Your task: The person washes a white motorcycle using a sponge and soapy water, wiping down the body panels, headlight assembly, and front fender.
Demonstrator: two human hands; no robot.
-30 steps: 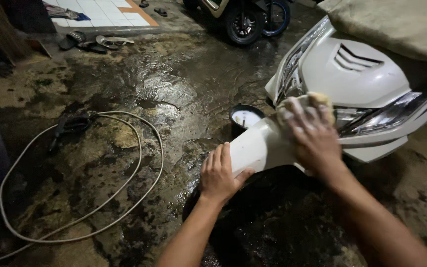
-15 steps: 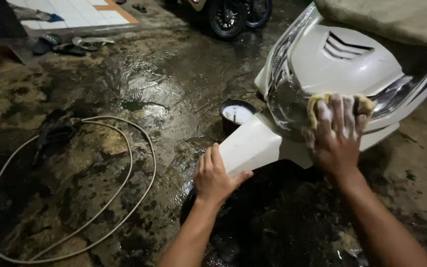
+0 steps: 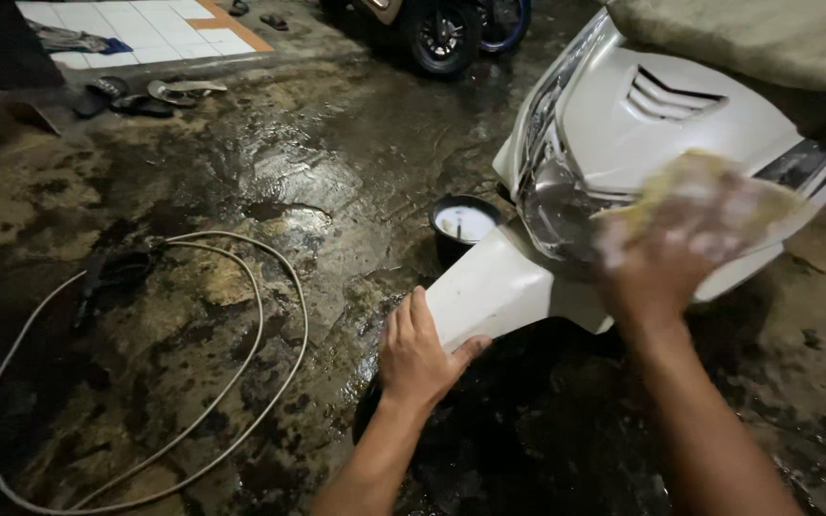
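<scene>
— Yellow sponge, soapy, gripped in the right hand against the scooter's headlight?
— Yes; left hand lies open on the white front fender. Wet concrete might let feet slip.

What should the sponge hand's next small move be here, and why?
Probably sweep the soapy sponge leftward over the headlight. The right hand presses it on the white scooter's front panel beside that lamp, while the left hand braces the front fender.
</scene>
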